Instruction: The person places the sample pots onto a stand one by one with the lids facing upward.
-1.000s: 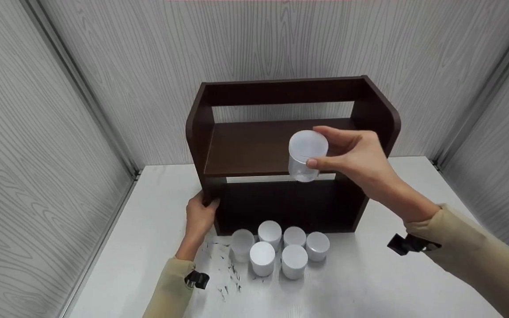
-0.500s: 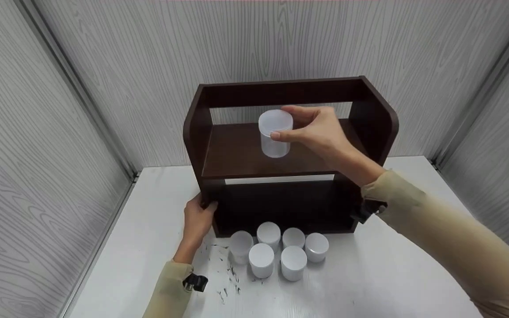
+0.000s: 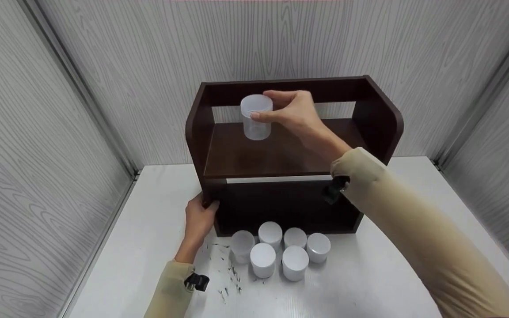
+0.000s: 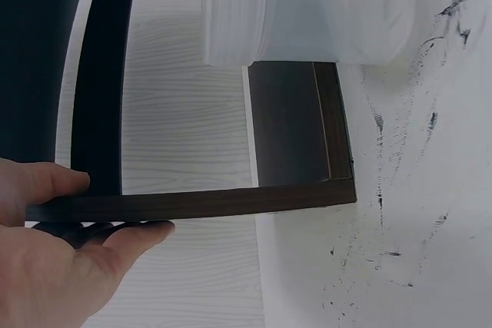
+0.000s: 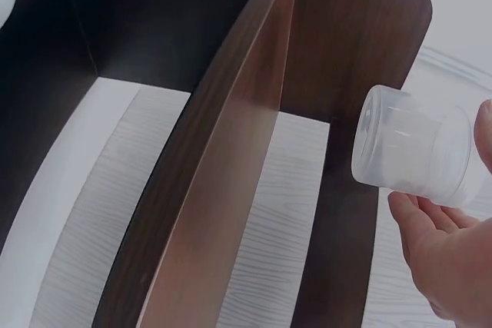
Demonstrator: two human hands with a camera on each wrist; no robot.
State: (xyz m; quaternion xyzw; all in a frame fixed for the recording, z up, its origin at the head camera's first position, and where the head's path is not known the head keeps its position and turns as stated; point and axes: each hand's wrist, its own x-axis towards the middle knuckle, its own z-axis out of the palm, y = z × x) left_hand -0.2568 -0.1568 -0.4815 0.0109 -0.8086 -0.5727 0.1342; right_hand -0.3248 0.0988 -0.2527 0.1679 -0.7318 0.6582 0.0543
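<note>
My right hand (image 3: 296,112) pinches a translucent plastic jar (image 3: 256,123) by its lid between thumb and fingers. The jar is upright, held above the upper board of a dark brown wooden shelf (image 3: 263,152); the right wrist view shows the board's front edge to the left of the jar (image 5: 411,144). My left hand (image 3: 199,218) grips the shelf's left side panel, low down. In the left wrist view, the thumb of the left hand (image 4: 54,236) lies on one face of the panel (image 4: 207,203) and the fingers on the other.
Several similar jars (image 3: 262,260) with white lids stand grouped on the white table (image 3: 157,207) at the shelf's front lower edge. Dark scuff marks (image 3: 232,274) show on the table left of them. Grey wood-grain walls (image 3: 272,39) rise behind and on both sides.
My right hand has carried the jar left and farther back, from the upper board's front edge to over its left half. The left hand stays on the side panel.
</note>
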